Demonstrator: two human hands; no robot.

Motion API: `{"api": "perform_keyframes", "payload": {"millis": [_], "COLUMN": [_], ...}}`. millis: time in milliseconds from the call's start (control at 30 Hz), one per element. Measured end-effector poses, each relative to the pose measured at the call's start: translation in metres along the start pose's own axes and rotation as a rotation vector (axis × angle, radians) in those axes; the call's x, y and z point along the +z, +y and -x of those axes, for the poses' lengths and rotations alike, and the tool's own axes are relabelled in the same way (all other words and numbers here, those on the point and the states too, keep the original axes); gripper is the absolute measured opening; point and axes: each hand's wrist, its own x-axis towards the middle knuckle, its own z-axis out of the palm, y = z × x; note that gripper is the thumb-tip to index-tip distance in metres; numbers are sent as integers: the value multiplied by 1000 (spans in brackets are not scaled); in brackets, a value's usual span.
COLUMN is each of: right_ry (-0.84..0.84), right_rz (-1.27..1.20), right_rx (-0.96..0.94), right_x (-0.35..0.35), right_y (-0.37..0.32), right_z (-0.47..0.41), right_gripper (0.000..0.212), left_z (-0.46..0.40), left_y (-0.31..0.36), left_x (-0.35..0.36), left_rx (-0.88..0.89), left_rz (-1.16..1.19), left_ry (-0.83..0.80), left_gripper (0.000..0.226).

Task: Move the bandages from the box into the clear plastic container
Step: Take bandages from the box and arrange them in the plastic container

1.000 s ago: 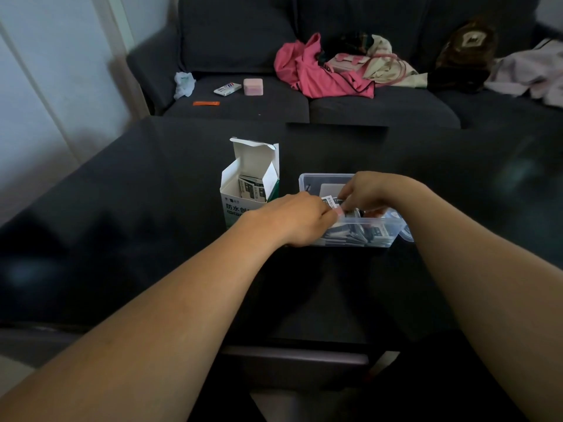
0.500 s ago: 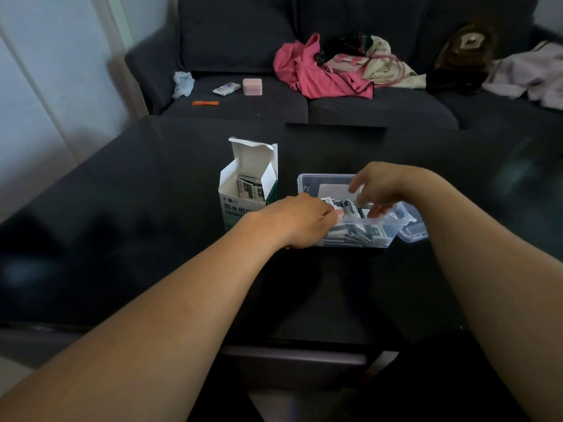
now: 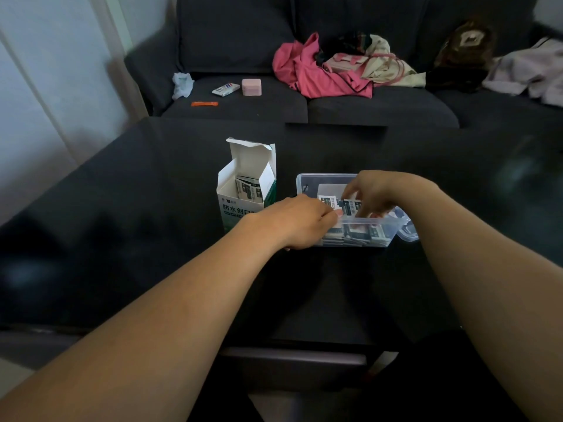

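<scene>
- Clear plastic container (image 3: 307, 185) sits on the dark tabletop (image 3: 122, 208), just right of the white-and-green box (image 3: 240, 208); the two stand close, and whether they touch cannot be told.
- Box upright, top flap open and standing up; a few bandages in box (image 3: 248, 188) stand on end inside, printed wrappers showing.
- Container holds a layer of flat packets (image 3: 356, 234) along its near wall, seen through the plastic.
- Right hand (image 3: 376, 190) reaches over the container from the right, fingers curled down, pinching a small bundle of bandages (image 3: 341, 204) held just above the container's near half.
- Left hand (image 3: 301, 220) lies at the container's near-left corner, fingers bent, tips meeting the same bundle from the left; how firm its hold is cannot be told.
- Clear lid (image 3: 408, 233) lies against the container's right side, partly hidden by the right wrist.
- Beyond the tabletop, a dark sofa (image 3: 243, 41) carries a pink garment (image 3: 304, 71), a small pink case (image 3: 251, 86), a flat white packet (image 3: 225, 89) and an orange strip (image 3: 204, 103).
</scene>
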Motion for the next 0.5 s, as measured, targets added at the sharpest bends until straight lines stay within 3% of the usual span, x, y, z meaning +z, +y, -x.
{"api": "perform_keyframes", "payload": {"millis": [500], "right_ry": [7], "right_rz": [-14], "right_rx": [27], "right_x": [2], "right_y": [-7], "right_z": [-5], "right_gripper": [60], "left_z": [-1], "left_y": [-1], "left_x": [-1], "left_rx": [21], "left_rz": [7], "left_ry": [-18], "left_gripper": [50]}}
